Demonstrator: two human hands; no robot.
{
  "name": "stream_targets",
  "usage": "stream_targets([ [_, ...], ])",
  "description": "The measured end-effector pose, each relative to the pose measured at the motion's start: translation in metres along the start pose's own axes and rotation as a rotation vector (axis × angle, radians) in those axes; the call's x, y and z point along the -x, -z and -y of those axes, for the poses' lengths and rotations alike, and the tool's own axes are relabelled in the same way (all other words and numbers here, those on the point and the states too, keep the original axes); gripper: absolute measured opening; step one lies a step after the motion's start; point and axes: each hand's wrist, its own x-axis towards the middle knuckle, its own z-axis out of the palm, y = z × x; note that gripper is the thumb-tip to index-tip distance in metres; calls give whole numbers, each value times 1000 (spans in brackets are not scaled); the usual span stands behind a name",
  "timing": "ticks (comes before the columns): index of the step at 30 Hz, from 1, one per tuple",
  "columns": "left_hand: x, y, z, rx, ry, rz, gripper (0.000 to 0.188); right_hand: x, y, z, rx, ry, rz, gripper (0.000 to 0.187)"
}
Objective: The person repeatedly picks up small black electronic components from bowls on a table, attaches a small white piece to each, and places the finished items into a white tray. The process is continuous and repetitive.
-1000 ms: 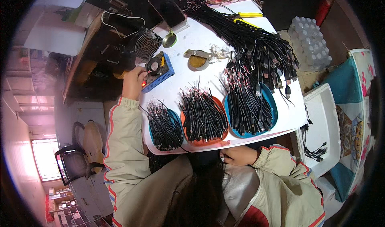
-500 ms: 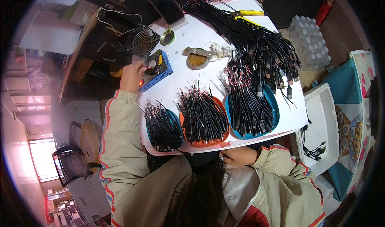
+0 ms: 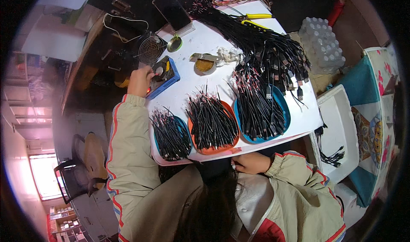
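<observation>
My left hand (image 3: pixel 140 82) reaches to the near left side of a blue vented box (image 3: pixel 163 87) with a dark top and a small red light. Its thumb and finger are pinched together there; what they hold, if anything, is too small to make out. My right hand (image 3: pixel 253 162) rests in front of my body below the table edge, fingers curled, with a small pale spot at the fingertips. Between my arms, black cables with stripped reddish ends fill a small blue tray (image 3: pixel 189 136), an orange tray (image 3: pixel 235 142) and a larger blue tray (image 3: pixel 288 113).
A big pile of black USB cables (image 3: pixel 267 45) covers the far right of the white table (image 3: pixel 179 109). Yellow-handled pliers (image 3: pixel 259 16), a round tin (image 3: pixel 205 66), a small fan (image 3: pixel 151 49) and a phone (image 3: pixel 171 10) stand farther back. A white foam box (image 3: pixel 348 135) sits at right.
The whole view has shifted slightly, with the table's things now a little farther left. Both hands keep nearly the same places and poses.
</observation>
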Motion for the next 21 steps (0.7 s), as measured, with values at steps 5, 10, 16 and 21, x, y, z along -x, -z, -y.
stream_targets([
  [5, 33, 57, -55, 398, 172, -135, 11, 24, 24, 38, -61, 123, -155, 20],
  [10, 124, 110, -186, 1301, 141, -104, 16, 40, 61, 112, -185, 538, -711, 31],
  [16, 164, 80, -322, 1880, -203, 80, 29, 77, 45, 175, -158, 218, -804, 27],
  [21, 179, 71, -329, 1678, -25, 165, 54, 213, 77, 164, -259, 312, -1488, 20],
])
